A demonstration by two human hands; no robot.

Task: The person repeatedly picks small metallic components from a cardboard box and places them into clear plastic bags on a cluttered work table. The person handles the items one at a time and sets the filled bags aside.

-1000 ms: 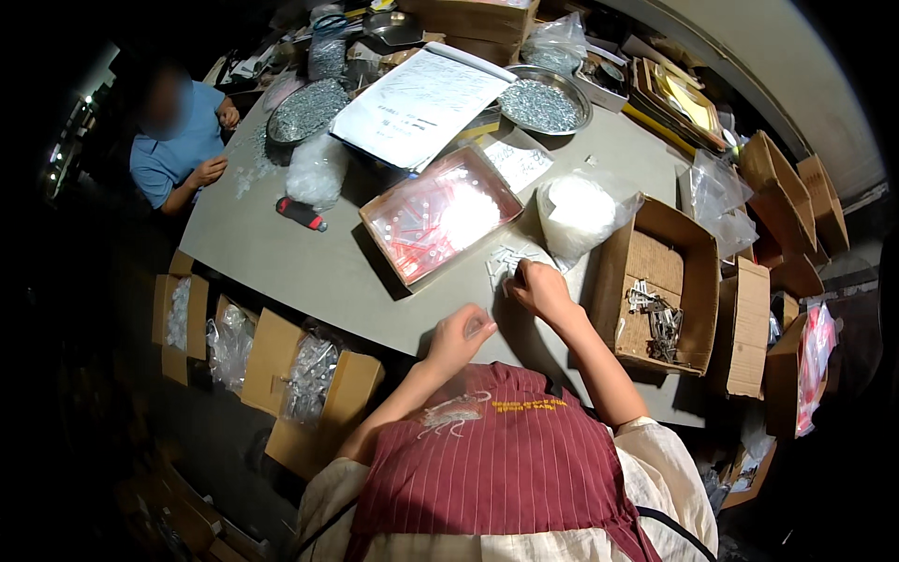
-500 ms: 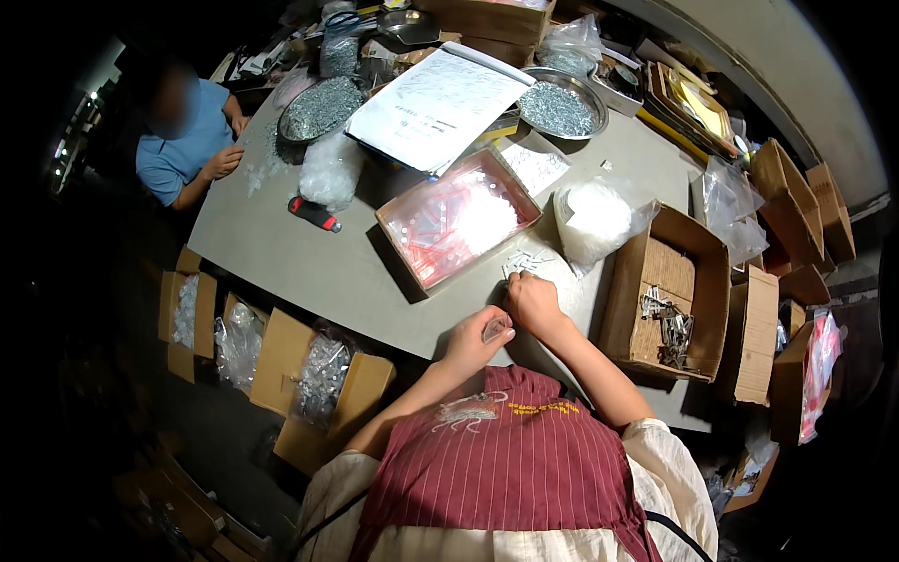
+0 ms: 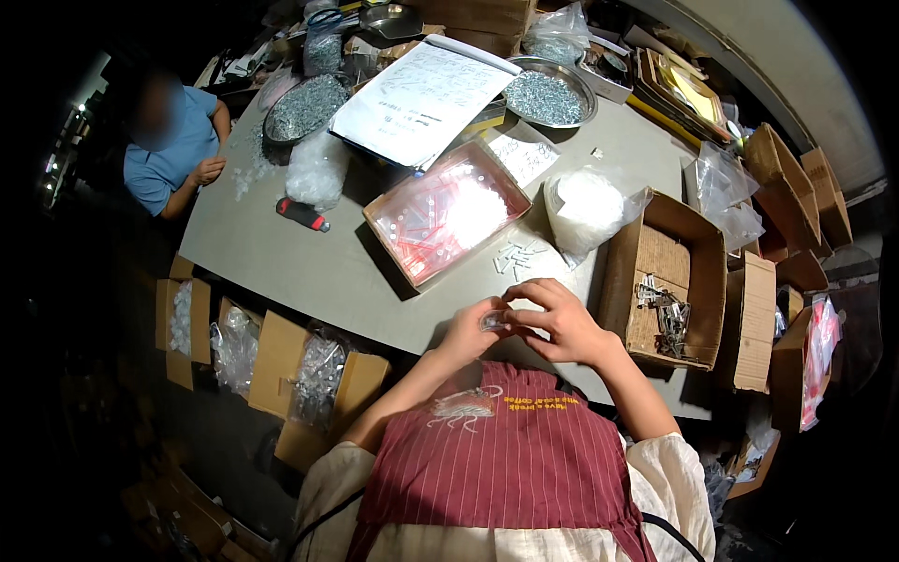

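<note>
In front of my apron, my left hand [image 3: 468, 332] is closed around a small clear plastic bag [image 3: 493, 321]. My right hand [image 3: 562, 325] is beside it, fingers curved and fingertips meeting at the bag; whatever they pinch is too small to make out. Just beyond my hands, several small white plastic pieces [image 3: 518, 258] like wall plugs lie loose on the table. Further off stands a cardboard box [image 3: 419, 287] of flat clear bags with red edges. A large clear bag of white pieces [image 3: 585, 211] sits to its right.
An open cardboard box [image 3: 676, 220] with metal parts stands on the right. Metal bowls of screws [image 3: 552, 94] and an open notebook [image 3: 423, 98] are at the back. A red and black tool [image 3: 302, 214] lies left. Across the table, a person in a blue shirt [image 3: 169, 178] works.
My right hand has come back from the loose white pieces to the small bag in my left hand. The view has shifted slightly.
</note>
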